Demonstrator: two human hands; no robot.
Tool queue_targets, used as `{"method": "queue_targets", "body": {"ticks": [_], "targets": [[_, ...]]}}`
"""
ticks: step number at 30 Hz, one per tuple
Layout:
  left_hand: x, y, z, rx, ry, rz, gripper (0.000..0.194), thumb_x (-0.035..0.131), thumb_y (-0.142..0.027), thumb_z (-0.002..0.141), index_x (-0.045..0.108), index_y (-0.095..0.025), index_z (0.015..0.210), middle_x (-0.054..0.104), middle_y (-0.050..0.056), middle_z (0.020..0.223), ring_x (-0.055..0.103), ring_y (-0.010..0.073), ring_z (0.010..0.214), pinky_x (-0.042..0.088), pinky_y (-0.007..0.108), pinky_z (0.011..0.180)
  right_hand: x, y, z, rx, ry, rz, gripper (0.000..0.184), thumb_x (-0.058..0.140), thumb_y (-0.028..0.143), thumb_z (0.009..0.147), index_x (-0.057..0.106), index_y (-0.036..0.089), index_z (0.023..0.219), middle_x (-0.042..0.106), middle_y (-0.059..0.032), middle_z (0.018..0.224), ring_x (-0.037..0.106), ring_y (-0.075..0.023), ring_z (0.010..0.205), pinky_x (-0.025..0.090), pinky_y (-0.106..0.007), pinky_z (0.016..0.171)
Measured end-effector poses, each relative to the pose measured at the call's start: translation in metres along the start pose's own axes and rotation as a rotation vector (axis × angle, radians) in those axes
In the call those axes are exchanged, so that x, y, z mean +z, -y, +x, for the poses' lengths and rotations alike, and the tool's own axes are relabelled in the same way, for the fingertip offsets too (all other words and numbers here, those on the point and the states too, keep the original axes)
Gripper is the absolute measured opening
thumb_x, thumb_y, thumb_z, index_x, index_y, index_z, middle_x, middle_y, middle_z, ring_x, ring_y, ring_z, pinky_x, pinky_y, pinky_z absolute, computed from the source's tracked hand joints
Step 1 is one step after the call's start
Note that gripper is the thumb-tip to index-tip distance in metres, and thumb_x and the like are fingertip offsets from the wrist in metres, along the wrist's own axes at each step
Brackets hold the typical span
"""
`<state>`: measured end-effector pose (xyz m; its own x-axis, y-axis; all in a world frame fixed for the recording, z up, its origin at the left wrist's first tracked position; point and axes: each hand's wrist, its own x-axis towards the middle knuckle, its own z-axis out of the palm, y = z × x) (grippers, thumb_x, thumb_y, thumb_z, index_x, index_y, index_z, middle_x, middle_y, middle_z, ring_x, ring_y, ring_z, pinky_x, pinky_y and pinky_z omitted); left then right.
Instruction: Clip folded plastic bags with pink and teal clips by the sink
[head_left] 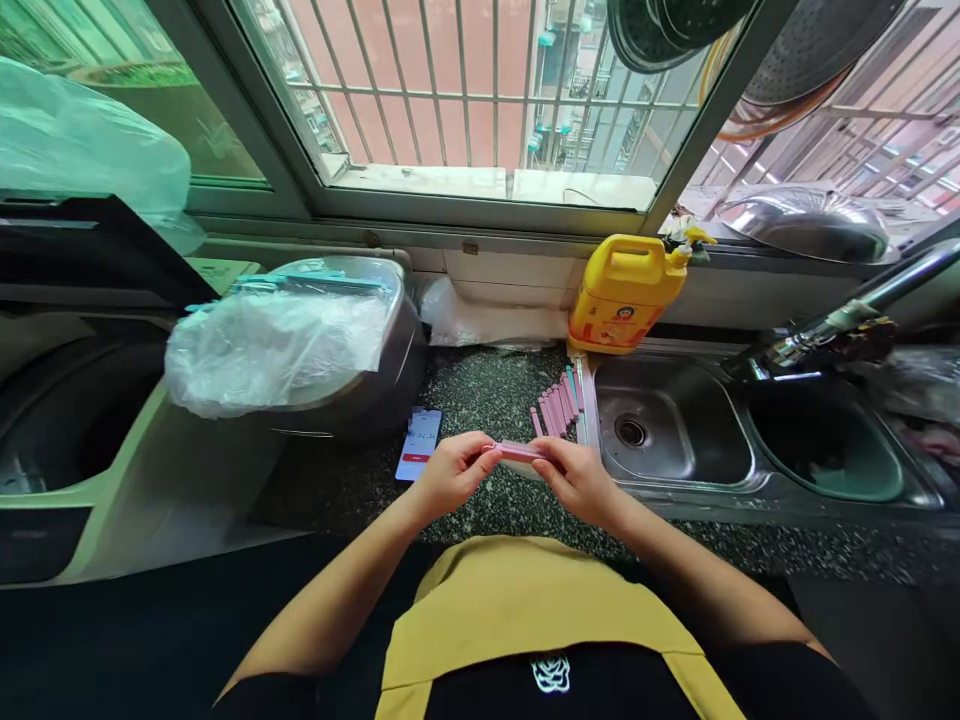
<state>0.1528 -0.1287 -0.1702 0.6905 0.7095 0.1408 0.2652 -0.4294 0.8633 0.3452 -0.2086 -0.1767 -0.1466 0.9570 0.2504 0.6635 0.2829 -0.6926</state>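
Over the counter, my left hand (pixel 456 470) pinches one end of a slim pink stick (pixel 517 453), its exact kind too small to make out. The other end is between the fingers of my right hand (pixel 576 480). Below the stick, a pale rounded thing (pixel 529 470) shows in part, mostly hidden. Several similar pink sticks (pixel 556 405) lie in a slanting row just beyond my right hand, with a teal one (pixel 573 385) beside them at the sink's edge. A phone (pixel 420 443) with a timer on its screen lies near my left hand.
A steel sink (pixel 675 420) with a green basin (pixel 832 440) and a faucet (pixel 795 345) is at right. Behind stands a yellow jug (pixel 626 300). On the left are a dark bin (pixel 397 370) topped with clear plastic (pixel 277 350) and an open washing machine (pixel 112 430).
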Motion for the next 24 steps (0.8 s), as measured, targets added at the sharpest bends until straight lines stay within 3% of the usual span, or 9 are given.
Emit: {"method": "queue_targets", "body": {"ticks": [4, 10, 16, 24], "targets": [[0.034, 0.012, -0.007, -0.121, 0.005, -0.153, 0.044, 0.031, -0.044, 0.088, 0.044, -0.016, 0.057, 0.038, -0.003, 0.055, 0.035, 0.0092, 0.053, 0.028, 0.022, 0.051, 0.007, -0.01, -0.025, 0.085, 0.017, -0.014, 0.02, 0.043, 0.029, 0.088, 0.058, 0.016, 0.091, 0.065, -0.0045, 0.074, 0.057, -0.0134, 0.061, 0.042, -0.023, 0.055], [0.065, 0.028, -0.013, -0.283, -0.058, -0.339, 0.047, 0.034, -0.053, 0.083, 0.04, -0.017, 0.054, 0.034, -0.004, 0.052, 0.03, 0.0084, 0.05, 0.024, 0.023, 0.049, 0.018, -0.023, -0.041, 0.033, -0.092, -0.02, 0.018, 0.048, 0.031, 0.086, 0.059, 0.017, 0.089, 0.066, -0.0055, 0.076, 0.059, -0.0143, 0.065, 0.044, -0.024, 0.058], [0.075, 0.039, -0.009, -0.401, -0.184, -0.565, 0.05, 0.045, -0.062, 0.073, 0.042, -0.017, 0.054, 0.036, -0.004, 0.051, 0.032, 0.0079, 0.049, 0.027, 0.022, 0.049, 0.026, -0.029, -0.035, -0.019, -0.138, -0.028, 0.018, 0.047, 0.03, 0.087, 0.06, 0.017, 0.086, 0.065, -0.0046, 0.071, 0.058, -0.0136, 0.061, 0.043, -0.023, 0.056], [0.073, 0.027, 0.001, -0.525, -0.248, -0.766, 0.054, 0.057, -0.068, 0.058, 0.038, -0.017, 0.053, 0.032, -0.007, 0.049, 0.027, 0.0057, 0.047, 0.024, 0.021, 0.046, 0.034, -0.035, -0.033, -0.022, -0.155, -0.017, 0.021, 0.045, 0.03, 0.088, 0.06, 0.016, 0.086, 0.065, -0.0056, 0.072, 0.059, -0.0146, 0.063, 0.044, -0.025, 0.058]]}}
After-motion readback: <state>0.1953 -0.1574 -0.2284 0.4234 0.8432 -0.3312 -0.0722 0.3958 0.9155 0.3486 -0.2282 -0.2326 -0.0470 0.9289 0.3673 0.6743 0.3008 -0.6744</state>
